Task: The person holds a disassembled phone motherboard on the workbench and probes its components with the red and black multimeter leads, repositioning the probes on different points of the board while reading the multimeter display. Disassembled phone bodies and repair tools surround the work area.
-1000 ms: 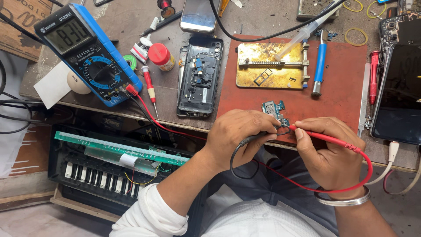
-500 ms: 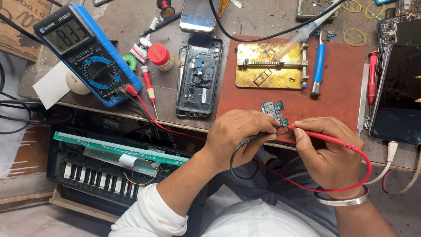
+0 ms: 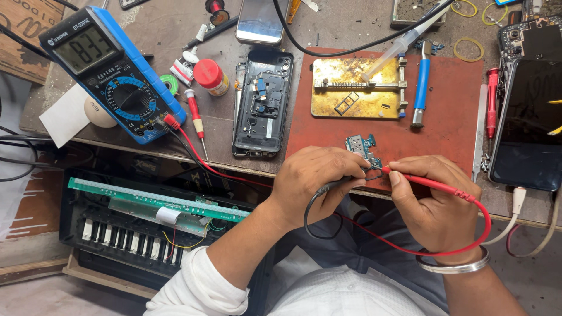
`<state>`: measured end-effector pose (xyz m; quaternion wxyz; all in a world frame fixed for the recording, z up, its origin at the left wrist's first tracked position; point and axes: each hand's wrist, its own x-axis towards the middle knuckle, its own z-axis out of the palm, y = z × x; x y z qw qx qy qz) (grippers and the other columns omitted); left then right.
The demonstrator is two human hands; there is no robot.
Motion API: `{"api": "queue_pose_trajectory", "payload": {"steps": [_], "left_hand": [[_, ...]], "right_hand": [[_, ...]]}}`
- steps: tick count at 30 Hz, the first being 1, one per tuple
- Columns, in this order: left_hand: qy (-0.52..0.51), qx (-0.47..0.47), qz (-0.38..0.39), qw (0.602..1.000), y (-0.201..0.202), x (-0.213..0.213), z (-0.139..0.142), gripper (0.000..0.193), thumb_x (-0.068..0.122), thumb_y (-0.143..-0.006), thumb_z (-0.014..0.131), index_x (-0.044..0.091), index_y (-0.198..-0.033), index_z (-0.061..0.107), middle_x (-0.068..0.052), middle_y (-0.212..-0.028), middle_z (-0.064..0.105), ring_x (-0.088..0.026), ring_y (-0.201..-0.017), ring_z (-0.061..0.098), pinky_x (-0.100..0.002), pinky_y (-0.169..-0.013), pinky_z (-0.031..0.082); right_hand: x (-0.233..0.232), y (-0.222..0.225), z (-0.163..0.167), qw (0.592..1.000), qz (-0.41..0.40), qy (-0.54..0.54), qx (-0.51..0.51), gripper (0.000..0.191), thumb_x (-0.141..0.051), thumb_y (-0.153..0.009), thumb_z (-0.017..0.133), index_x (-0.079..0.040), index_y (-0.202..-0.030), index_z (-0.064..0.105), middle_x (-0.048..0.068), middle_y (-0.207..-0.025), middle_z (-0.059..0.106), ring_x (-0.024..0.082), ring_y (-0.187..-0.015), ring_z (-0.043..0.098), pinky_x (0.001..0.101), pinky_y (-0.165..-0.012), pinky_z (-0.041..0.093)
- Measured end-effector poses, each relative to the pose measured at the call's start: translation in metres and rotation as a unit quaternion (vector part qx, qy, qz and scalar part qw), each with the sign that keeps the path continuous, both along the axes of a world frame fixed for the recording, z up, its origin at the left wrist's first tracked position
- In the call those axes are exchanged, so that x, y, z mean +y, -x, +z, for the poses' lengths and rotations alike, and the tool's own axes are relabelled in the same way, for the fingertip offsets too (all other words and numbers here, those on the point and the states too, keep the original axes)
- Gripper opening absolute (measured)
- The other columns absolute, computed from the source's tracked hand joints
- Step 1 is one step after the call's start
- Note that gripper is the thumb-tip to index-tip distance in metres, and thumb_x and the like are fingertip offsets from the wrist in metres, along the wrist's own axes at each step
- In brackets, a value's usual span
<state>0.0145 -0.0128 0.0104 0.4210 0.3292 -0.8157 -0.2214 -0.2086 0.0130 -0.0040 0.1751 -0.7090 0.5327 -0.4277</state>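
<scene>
The left hand [image 3: 316,175] pinches the black probe [image 3: 333,186] and the right hand [image 3: 433,196] grips the red probe [image 3: 433,185], tips meeting on the small circuit board [image 3: 360,146] so the meter [image 3: 111,73], far left, faces the person.

1 head camera, looking steeply down, close over workbench [image 3: 175,35]; edges probably cropped.

We cannot see the tips of the black probe [image 3: 328,186] and red probe [image 3: 427,183]; the left hand [image 3: 313,178] and right hand [image 3: 436,202] cover them and the near end of the small circuit board [image 3: 360,145] at the bench's front edge. The phone [image 3: 260,20] at the bench's far edge and the dark-screened phone [image 3: 527,126] at its right end are cut off by the picture. The parts inside the opened phone shell [image 3: 263,102] are too small to tell apart.
</scene>
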Motion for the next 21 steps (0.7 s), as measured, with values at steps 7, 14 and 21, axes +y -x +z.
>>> {"api": "queue_pose_trajectory", "payload": {"steps": [7,14,21], "left_hand": [[0.000,0.000,0.000,1.000,0.0003,0.0002,0.0000,0.014,0.011,-0.094,0.076,0.011,-0.103,0.066,0.000,-0.110,0.075,-0.021,-0.107,0.075,-0.033,-0.086,0.056],[-0.003,-0.001,0.000,1.000,0.0001,0.0004,0.0005,0.014,0.011,-0.093,0.077,0.012,-0.102,0.066,0.000,-0.110,0.075,-0.020,-0.106,0.075,-0.033,-0.086,0.055],[0.008,0.006,-0.003,1.000,0.0007,0.0001,0.0025,0.015,0.007,-0.092,0.076,0.011,-0.103,0.067,-0.001,-0.110,0.074,-0.023,-0.108,0.075,-0.034,-0.087,0.055]], "right_hand": [[0.0000,0.0002,-0.0011,1.000,-0.001,0.000,-0.001,0.010,-0.011,-0.095,0.073,-0.005,-0.102,0.074,0.008,-0.096,0.074,0.023,-0.090,0.072,0.0337,-0.083,0.056],[0.0002,-0.0001,-0.0005,1.000,0.000,-0.002,-0.004,0.010,-0.011,-0.095,0.073,-0.004,-0.102,0.074,0.008,-0.096,0.074,0.023,-0.091,0.072,0.0336,-0.083,0.056],[-0.0008,-0.0024,0.0064,1.000,0.005,0.011,-0.004,0.007,-0.007,-0.093,0.073,-0.004,-0.099,0.073,0.009,-0.095,0.073,0.025,-0.089,0.072,0.0347,-0.083,0.055]]}}
